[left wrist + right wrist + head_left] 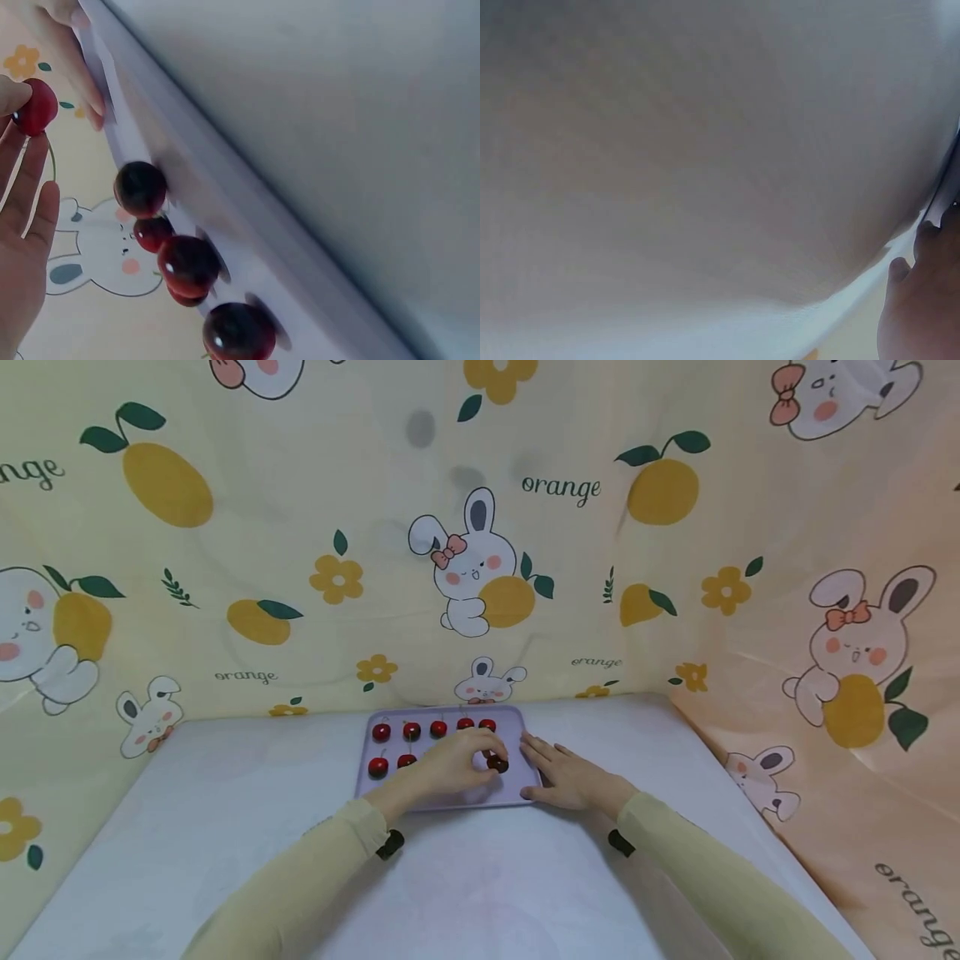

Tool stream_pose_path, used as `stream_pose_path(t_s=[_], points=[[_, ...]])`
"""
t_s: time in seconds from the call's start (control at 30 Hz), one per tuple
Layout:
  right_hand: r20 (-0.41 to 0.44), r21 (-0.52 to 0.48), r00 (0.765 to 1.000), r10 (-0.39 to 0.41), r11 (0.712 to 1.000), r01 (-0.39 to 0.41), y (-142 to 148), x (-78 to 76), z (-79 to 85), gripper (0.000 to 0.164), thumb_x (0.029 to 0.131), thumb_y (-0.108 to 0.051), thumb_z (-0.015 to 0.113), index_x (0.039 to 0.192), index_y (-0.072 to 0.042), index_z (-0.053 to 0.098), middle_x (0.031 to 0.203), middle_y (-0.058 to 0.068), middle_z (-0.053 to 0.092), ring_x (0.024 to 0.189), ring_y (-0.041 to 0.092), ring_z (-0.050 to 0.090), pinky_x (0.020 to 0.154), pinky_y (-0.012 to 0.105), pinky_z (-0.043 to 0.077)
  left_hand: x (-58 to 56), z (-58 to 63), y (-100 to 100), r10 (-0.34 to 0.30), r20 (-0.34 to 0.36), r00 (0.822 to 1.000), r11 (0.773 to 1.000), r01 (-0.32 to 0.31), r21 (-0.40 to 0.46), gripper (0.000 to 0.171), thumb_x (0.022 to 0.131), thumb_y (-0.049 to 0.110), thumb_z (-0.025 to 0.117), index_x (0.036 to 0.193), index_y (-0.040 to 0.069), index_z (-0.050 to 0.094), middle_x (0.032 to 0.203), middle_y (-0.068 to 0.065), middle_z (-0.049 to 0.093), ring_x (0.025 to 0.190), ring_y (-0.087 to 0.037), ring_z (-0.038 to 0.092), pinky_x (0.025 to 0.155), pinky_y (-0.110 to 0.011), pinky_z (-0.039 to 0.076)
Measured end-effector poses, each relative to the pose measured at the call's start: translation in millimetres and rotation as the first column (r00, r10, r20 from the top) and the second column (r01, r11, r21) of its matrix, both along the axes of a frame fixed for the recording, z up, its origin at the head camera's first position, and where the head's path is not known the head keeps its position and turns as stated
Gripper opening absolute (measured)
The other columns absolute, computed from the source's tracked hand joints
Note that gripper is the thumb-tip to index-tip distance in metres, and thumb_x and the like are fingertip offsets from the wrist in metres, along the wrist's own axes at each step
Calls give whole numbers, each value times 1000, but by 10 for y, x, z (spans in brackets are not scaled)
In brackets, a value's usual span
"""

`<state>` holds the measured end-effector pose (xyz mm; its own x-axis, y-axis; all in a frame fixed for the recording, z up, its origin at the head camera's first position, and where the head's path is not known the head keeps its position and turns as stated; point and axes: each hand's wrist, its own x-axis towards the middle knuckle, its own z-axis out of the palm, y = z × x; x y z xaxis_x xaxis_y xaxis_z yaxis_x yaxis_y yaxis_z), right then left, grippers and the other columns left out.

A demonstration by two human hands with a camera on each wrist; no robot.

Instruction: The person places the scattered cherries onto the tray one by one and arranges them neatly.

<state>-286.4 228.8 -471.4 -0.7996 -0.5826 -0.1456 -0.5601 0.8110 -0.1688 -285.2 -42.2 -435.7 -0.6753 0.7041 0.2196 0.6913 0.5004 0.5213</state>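
A lilac rectangular tray (512, 718) lies on the table with red cherries (381, 732) set out in rows. My left hand (453, 763) reaches over the tray from the left and pinches a dark red cherry (41, 109) between thumb and fingers. In the left wrist view this cherry is raised above those on the tray, its green stem pointing down. Part of the front row is hidden behind the left hand in the head view. My right hand (576, 778) lies with extended fingers along the tray's right edge, thumb at the near right corner.
A white cover (247, 827) lies over the table around the tray. Behind it hangs a cream curtain (360, 485) printed with rabbits and oranges. The tray has a raised rim, seen close in the left wrist view. Dark bands (390, 844) sit at both wrists.
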Motion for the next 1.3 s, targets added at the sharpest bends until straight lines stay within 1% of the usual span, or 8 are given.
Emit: stream_pose_path(t_s=[0.13, 0.27, 0.4, 0.63, 0.77, 0.97, 1.1, 1.3], points=[[6, -3, 1000, -1, 1000, 1, -9, -6, 12, 92, 102, -66, 47, 166, -6, 19, 174, 11, 7, 158, 32, 17, 127, 55, 18, -113, 1, -15, 13, 7, 1000, 999, -13, -33, 27, 95, 13, 76, 122, 15, 73, 124, 5, 68, 117, -12, 61, 107, -35, 51], [-10, -5, 1000, 12, 1000, -12, -8, -5, 14, 91, 102, -65, 47, 166, -6, 19, 174, 10, 7, 158, 32, 17, 127, 54, 18, -230, -10, -24, 25, -10, 1000, 998, -25, -64, 26, 95, 11, 76, 120, 14, 74, 124, 2, 70, 117, -15, 62, 107, -36, 51], [-9, -7, 1000, 15, 1000, -15, -1, 1, 21, 91, 103, -64, 47, 165, -5, 19, 174, 11, 7, 158, 32, 18, 127, 54, 19, -320, -24, -15, 5, -11, 1000, 997, -5, -81, 25, 94, 10, 76, 119, 12, 75, 121, -1, 71, 113, -16, 64, 103, -36, 52], [-7, -10, 1000, 17, 1000, -17, -2, 1, 28, 90, 103, -64, 47, 165, -5, 20, 174, 11, 7, 158, 32, 18, 126, 54, 19, -427, -79, 30, -24, -23, 999, 994, 21, -105, 22, 93, 9, 77, 114, 12, 76, 116, 0, 72, 105, -14, 66, 95, -31, 55], [-13, -5, 1000, 19, 1000, -20, 1, 1, 10, 90, 103, -64, 48, 165, -4, 20, 174, 11, 8, 158, 32, 18, 126, 55, 20, -454, -112, 56, -36, -30, 999, 992, 32, -120, 22, 93, 8, 78, 114, 10, 76, 114, -2, 72, 104, -15, 67, 95, -32, 55], [-9, 12, 1000, 11, 1000, -11, -10, 7, 31, 91, 102, -64, 47, 165, -5, 20, 174, 10, 8, 158, 31, 18, 126, 54, 21, -476, -119, 68, -21, -28, 999, 986, 16, -164, 22, 93, 7, 77, 114, 10, 76, 113, -2, 73, 102, -15, 66, 94, -32, 55], [-3, 8, 1000, 8, 1000, -8, -19, 9, 50, 90, 103, -63, 48, 165, -5, 20, 174, 10, 8, 158, 30, 17, 127, 54, 20, -489, -115, 64, -13, -19, 1000, 984, 10, -180, 21, 94, 6, 76, 115, 11, 76, 113, -1, 72, 103, -15, 65, 96, -33, 55], [5, 8, 1000, 2, 1000, -3, -27, 10, 37, 90, 103, -63, 48, 165, -5, 19, 174, 10, 7, 159, 30, 17, 126, 54, 20, -487, -133, 47, -19, -3, 1000, 985, 18, -174, 23, 94, 4, 75, 116, 10, 75, 116, -2, 72, 110, -16, 65, 102, -35, 53]])
